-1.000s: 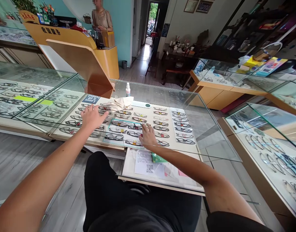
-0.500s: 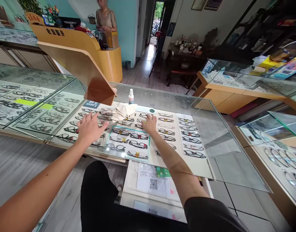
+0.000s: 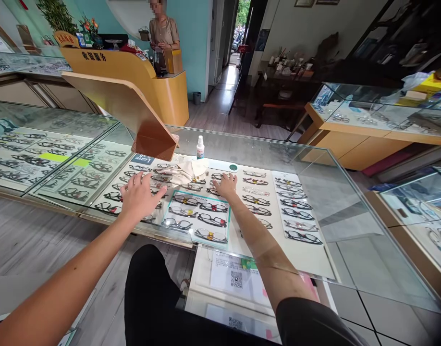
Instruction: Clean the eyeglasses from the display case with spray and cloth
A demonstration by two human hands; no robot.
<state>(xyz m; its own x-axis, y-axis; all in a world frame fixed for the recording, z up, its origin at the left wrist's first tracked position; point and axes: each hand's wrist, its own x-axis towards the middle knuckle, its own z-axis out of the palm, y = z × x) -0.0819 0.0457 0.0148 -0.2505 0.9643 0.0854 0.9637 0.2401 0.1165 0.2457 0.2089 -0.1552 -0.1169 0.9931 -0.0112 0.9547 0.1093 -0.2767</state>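
Note:
My left hand (image 3: 140, 194) is open, fingers spread, at the glass display case (image 3: 336, 254) over rows of eyeglasses. It holds nothing. My right hand (image 3: 226, 186) is also open, its fingers apart and slightly bent, near a pair of dark-framed eyeglasses (image 3: 213, 192). Whether its fingertips touch the glass or a frame, I cannot tell. Between the hands lies a crumpled cream cloth (image 3: 186, 172), with a white spray bottle (image 3: 200, 147) upright behind it. Closer to me, a teal-edged sheet (image 3: 197, 215) carries several eyeglasses.
A brown tilted stand, perhaps a mirror back (image 3: 134, 110), rises at the left. Below the case, a drawer (image 3: 202, 288) is pulled out, with papers inside. Farther away, a person (image 3: 165, 31) stands behind a wooden counter (image 3: 170, 98). Another glass case (image 3: 345, 127) stands at the right.
The view has shifted slightly, so the case and its contents appear farther right and lower. Both hands keep nearly the same pose and place over the case.

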